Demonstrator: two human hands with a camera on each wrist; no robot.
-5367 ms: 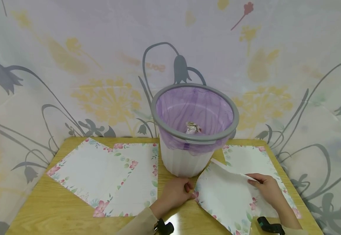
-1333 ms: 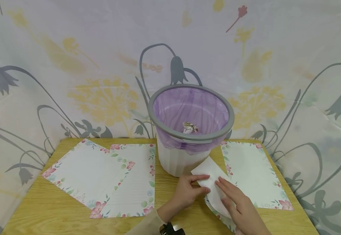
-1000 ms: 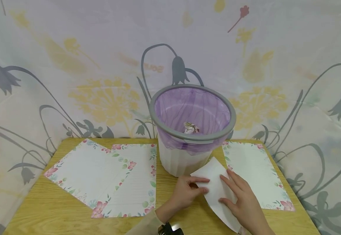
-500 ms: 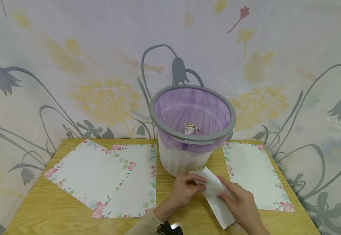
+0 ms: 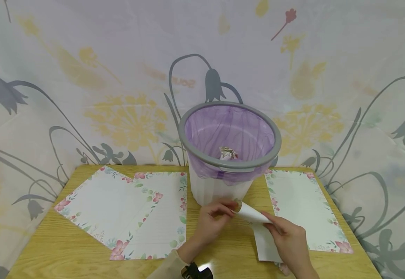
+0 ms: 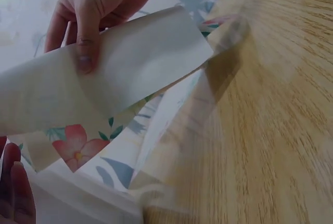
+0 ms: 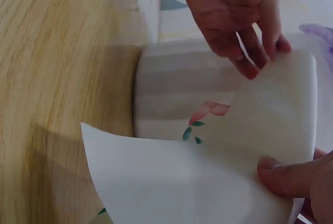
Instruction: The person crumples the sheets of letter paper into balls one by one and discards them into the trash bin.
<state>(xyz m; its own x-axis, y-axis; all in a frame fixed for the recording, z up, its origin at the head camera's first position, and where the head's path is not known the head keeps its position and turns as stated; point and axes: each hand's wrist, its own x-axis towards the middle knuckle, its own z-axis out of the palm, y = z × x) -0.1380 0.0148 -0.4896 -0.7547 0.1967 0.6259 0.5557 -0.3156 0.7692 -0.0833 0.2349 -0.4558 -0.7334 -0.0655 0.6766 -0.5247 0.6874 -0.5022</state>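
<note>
Gripping a curled paper sheet [image 5: 252, 214] with the right hand [image 5: 290, 239], pinching its edge with the left hand [image 5: 212, 223]; holding it over the surface [image 5: 231, 248], just in front of the bin [image 5: 218, 190].

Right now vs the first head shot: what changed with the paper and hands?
The held sheet, spread over the right-side sheet before, is now curled over between the hands. The right hand moved left, still gripping it; the left hand shifted slightly toward the bin, at the curl's end. The right-side sheet is less covered. Unchanged: bin, crumpled piece inside, two overlapping left sheets.
</note>
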